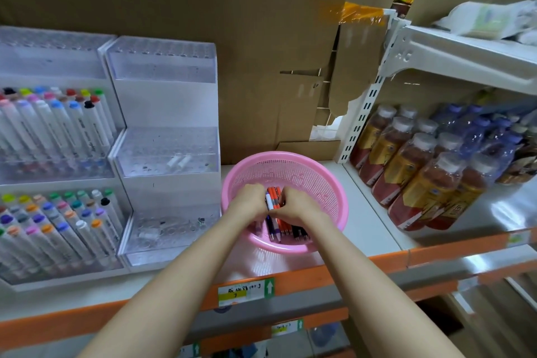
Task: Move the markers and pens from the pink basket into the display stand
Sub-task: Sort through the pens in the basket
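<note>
Pink basket (315, 180) on the shelf (369, 229) holds the pens (286, 227); left hand (247, 202) and right hand (296, 203) together clamp one bundle of them. Two tiered display stands (167, 151) sit left.

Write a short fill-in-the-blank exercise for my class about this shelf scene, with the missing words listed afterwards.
1. Both hands, the left hand and the right hand, gather pens inside a ____ basket.
2. The clear display stand directly left of the basket holds ____ markers.
3. The bottles stand to the ____ of the basket.

Missing words: pink; no; right
</note>
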### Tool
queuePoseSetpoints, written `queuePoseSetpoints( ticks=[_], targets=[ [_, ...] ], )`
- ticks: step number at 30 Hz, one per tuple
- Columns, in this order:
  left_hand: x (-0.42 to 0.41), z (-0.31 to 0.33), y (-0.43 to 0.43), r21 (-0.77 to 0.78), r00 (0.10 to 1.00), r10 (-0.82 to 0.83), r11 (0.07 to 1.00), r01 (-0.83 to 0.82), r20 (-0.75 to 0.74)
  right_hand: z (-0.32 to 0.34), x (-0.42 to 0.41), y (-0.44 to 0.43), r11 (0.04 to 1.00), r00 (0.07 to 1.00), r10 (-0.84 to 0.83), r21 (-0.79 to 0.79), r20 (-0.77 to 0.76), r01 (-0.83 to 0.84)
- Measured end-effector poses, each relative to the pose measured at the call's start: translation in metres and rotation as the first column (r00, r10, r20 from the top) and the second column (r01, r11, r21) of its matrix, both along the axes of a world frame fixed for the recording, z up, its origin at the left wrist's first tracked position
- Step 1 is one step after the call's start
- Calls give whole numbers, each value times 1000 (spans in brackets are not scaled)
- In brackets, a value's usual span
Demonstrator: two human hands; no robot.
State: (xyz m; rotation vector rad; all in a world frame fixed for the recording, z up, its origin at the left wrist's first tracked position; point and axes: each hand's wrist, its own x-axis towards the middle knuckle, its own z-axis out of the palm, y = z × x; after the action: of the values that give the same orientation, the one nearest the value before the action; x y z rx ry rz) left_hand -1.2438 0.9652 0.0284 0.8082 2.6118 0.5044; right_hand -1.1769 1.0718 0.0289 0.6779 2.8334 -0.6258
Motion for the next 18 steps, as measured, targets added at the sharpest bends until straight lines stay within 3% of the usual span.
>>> queuePoseSetpoints(
  ticks=[6,12,18],
  targets=[
    [-2,1,0,33,999,-20,999,19,25,1,1,-7,966,999,29,255,33,-36],
    [-1,0,-2,63,1000,-7,998,7,3,-2,-2,-13,922,997,76,379,30,-82],
    [-2,0,-2,111,998,42,993,-46,40,-1,-1,-2,959,997,22,283,-68,-2]
  ],
)
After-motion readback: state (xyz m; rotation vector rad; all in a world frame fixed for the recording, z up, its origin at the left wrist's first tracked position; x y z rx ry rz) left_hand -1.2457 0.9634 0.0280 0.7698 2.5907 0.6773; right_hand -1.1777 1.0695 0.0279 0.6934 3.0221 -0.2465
